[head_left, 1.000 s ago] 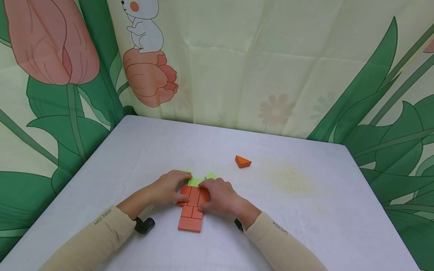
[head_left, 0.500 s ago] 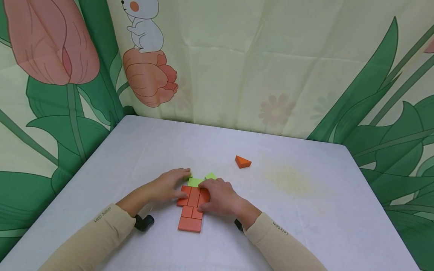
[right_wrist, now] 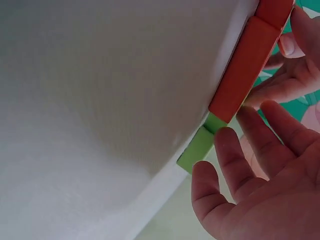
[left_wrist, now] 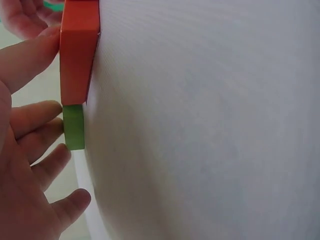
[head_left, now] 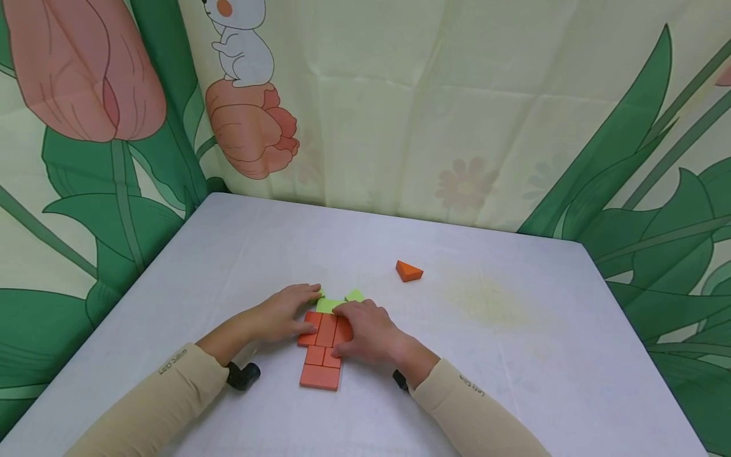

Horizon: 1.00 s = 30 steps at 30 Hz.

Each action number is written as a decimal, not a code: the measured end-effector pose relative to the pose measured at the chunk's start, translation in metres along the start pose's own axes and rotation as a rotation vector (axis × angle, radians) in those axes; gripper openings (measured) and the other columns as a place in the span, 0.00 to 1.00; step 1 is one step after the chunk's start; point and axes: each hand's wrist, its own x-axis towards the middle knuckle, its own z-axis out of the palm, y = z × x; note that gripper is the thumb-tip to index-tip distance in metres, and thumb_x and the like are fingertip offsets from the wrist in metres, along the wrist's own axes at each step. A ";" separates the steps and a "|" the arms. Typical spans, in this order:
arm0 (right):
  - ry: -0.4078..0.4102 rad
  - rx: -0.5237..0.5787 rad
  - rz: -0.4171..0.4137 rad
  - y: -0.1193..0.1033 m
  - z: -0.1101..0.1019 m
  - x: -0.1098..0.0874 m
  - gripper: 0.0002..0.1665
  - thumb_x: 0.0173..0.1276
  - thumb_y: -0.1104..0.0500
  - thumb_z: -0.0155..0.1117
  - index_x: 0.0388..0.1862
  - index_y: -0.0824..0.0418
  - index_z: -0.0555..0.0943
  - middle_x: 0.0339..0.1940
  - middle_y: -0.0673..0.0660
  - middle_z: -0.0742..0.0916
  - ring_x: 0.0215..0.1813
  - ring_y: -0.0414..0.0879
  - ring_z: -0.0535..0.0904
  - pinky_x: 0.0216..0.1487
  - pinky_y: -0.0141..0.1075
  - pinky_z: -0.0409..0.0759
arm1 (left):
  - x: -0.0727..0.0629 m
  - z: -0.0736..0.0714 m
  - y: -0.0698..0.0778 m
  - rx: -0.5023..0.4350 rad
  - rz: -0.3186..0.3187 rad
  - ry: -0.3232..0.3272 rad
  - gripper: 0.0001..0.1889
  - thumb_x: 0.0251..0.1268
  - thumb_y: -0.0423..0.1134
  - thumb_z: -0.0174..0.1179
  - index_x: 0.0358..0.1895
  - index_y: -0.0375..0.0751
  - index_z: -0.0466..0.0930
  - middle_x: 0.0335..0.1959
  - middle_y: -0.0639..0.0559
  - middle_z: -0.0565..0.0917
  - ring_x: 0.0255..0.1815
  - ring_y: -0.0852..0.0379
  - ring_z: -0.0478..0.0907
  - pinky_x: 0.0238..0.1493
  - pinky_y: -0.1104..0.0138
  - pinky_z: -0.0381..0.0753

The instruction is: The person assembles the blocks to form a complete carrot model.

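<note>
In the head view, several flat red blocks point(head_left: 327, 330) lie fitted together on the table, with light green blocks point(head_left: 329, 306) along their far end. My left hand point(head_left: 281, 312) rests at the left side of this group, fingers spread and fairly straight. Its thumb touches a red block point(left_wrist: 77, 55) and its fingertips lie at a green block point(left_wrist: 74, 127) in the left wrist view. My right hand point(head_left: 372, 331) covers part of the right side. In the right wrist view its loosely bent fingers rest by the green block point(right_wrist: 197, 150) and red block point(right_wrist: 244, 70).
An orange triangular block point(head_left: 409, 271) lies alone farther back, right of the group. The table point(head_left: 514, 381) has a white cover and ends at a printed curtain point(head_left: 400, 127). A black wrist camera point(head_left: 243, 377) sits under the left wrist.
My left hand's fingers have straightened and shifted slightly over the left green block, and the thumb has drawn a little left. The right hand and the red blocks look almost unchanged.
</note>
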 end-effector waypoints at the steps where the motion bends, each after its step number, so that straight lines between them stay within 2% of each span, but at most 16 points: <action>1: 0.005 0.016 -0.002 0.000 0.000 0.000 0.40 0.61 0.46 0.75 0.69 0.58 0.74 0.65 0.52 0.79 0.64 0.53 0.69 0.61 0.49 0.70 | 0.000 0.000 0.000 0.003 -0.001 -0.001 0.34 0.65 0.44 0.68 0.71 0.34 0.69 0.76 0.41 0.64 0.76 0.38 0.56 0.71 0.45 0.59; 6: 0.075 0.078 0.024 0.007 -0.013 -0.002 0.39 0.64 0.48 0.72 0.70 0.59 0.72 0.69 0.54 0.76 0.66 0.56 0.68 0.64 0.53 0.68 | 0.000 0.001 0.001 0.005 -0.009 -0.005 0.34 0.66 0.45 0.68 0.71 0.35 0.68 0.76 0.41 0.63 0.76 0.38 0.56 0.71 0.44 0.59; 11: 0.206 0.044 0.116 0.035 -0.038 0.001 0.37 0.66 0.50 0.71 0.69 0.62 0.72 0.69 0.58 0.76 0.69 0.58 0.68 0.68 0.54 0.66 | 0.002 0.001 0.003 0.007 -0.030 -0.016 0.35 0.66 0.46 0.67 0.72 0.35 0.68 0.76 0.42 0.62 0.77 0.39 0.55 0.71 0.45 0.58; 13: 0.252 0.009 0.166 0.049 -0.047 0.004 0.35 0.66 0.50 0.70 0.68 0.63 0.73 0.66 0.59 0.78 0.68 0.59 0.69 0.67 0.55 0.66 | 0.002 0.001 0.003 0.013 -0.036 -0.016 0.35 0.66 0.45 0.67 0.72 0.35 0.68 0.76 0.42 0.62 0.77 0.39 0.55 0.72 0.45 0.59; 16: 0.286 0.002 0.255 0.069 -0.057 0.008 0.33 0.67 0.51 0.69 0.67 0.64 0.74 0.56 0.60 0.82 0.60 0.60 0.73 0.60 0.55 0.70 | 0.001 0.001 0.003 0.028 -0.034 -0.013 0.35 0.66 0.45 0.68 0.72 0.35 0.68 0.76 0.42 0.63 0.76 0.40 0.56 0.71 0.45 0.60; 19: 0.290 0.031 0.334 0.085 -0.061 0.011 0.32 0.67 0.53 0.68 0.67 0.64 0.74 0.49 0.60 0.82 0.52 0.57 0.74 0.53 0.52 0.72 | 0.001 0.001 0.002 0.036 -0.038 -0.012 0.35 0.65 0.45 0.68 0.72 0.36 0.68 0.76 0.43 0.63 0.76 0.40 0.56 0.71 0.46 0.60; 23: 0.278 0.075 0.394 0.097 -0.063 0.012 0.33 0.68 0.55 0.67 0.70 0.63 0.72 0.53 0.60 0.81 0.52 0.56 0.74 0.52 0.49 0.73 | 0.002 0.001 0.003 0.048 -0.045 -0.011 0.35 0.65 0.46 0.68 0.72 0.36 0.69 0.76 0.43 0.64 0.76 0.41 0.56 0.71 0.46 0.61; 30: 0.269 0.078 0.401 0.100 -0.064 0.010 0.26 0.71 0.59 0.62 0.67 0.64 0.74 0.57 0.61 0.82 0.54 0.58 0.75 0.56 0.51 0.72 | 0.001 0.001 0.002 0.059 -0.034 -0.005 0.35 0.65 0.46 0.68 0.71 0.36 0.69 0.76 0.43 0.64 0.76 0.40 0.57 0.70 0.46 0.62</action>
